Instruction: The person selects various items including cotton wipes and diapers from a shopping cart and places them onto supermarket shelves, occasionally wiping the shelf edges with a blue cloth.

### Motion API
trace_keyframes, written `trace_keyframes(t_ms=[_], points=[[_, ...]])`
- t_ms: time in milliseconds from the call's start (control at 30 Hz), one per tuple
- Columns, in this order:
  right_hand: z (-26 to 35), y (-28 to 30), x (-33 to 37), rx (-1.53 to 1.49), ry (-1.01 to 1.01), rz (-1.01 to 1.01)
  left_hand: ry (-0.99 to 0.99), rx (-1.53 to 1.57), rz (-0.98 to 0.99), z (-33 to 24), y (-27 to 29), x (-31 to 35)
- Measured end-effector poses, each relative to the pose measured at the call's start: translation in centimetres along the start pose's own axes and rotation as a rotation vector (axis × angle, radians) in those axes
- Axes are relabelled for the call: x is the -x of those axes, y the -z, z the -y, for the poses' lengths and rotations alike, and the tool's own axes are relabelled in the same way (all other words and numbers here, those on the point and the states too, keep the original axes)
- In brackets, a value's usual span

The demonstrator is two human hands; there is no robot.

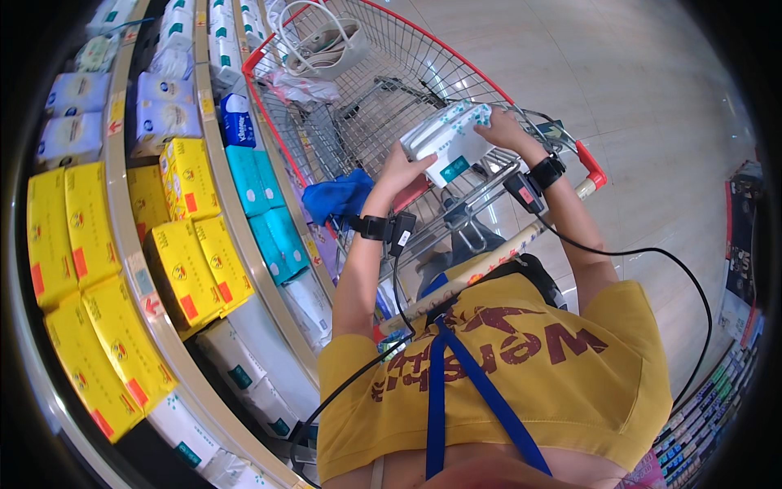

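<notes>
Between my two hands is a white tissue pack (450, 148) with green leaf marks and a dark green patch, raised over the near end of a shopping cart (371, 106). My left hand (401, 169) grips its left end, thumb along the front face. At the opposite end my right hand (502, 133) is closed round the upper corner. The pack looks like layered packets; I cannot tell how many. Just left of my left wrist a blue cloth (336, 196) hangs over the cart's side. Each wrist wears a black strap with a small cabled box.
Shelves on the left hold yellow tissue packs (189, 265), teal packs (265, 213), purple packs (165, 107) and white packs. A white handbag (326, 45) and a pinkish plastic bag (303, 86) sit at the cart's far end. The cart handle (481, 265) crosses before my body; tiled floor (619, 106) lies right.
</notes>
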State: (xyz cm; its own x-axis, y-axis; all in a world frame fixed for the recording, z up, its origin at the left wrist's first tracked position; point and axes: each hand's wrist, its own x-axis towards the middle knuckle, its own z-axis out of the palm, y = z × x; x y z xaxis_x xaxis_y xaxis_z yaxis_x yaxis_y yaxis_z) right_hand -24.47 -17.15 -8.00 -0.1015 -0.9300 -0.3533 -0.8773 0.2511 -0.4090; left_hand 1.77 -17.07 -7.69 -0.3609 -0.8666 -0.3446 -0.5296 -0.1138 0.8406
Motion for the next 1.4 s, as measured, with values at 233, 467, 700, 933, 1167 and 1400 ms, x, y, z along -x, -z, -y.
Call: trace_keyframes(t_ms=[233,467,700,933,1167,1400], points=[[-4.2,-1.4,-8.3,-0.256,-0.096,0.363,0.543,0.578,0.368,4.3,-4.4,-3.7],[-0.4,1.1,-5.0,-0.389,-0.156,0.126,0.494,0.759,0.272,0.9,-1.5,-0.6],[9.4,5.5,0.8,-1.125,0.197,0.115,-0.352,0.434,-0.439,-4.0,8.6,4.1],[17.9,1.9,10.4,-1.426,0.567,0.462,-0.692,-0.115,-0.783,-9.8,17.2,18.7],[21.7,-2.9,18.7,-1.209,0.584,1.041,-0.530,-0.253,-1.017,-9.3,17.7,31.5],[23.9,-5.9,23.4,-1.163,0.698,1.161,-0.466,-0.237,-1.166,-8.1,16.3,39.2]])
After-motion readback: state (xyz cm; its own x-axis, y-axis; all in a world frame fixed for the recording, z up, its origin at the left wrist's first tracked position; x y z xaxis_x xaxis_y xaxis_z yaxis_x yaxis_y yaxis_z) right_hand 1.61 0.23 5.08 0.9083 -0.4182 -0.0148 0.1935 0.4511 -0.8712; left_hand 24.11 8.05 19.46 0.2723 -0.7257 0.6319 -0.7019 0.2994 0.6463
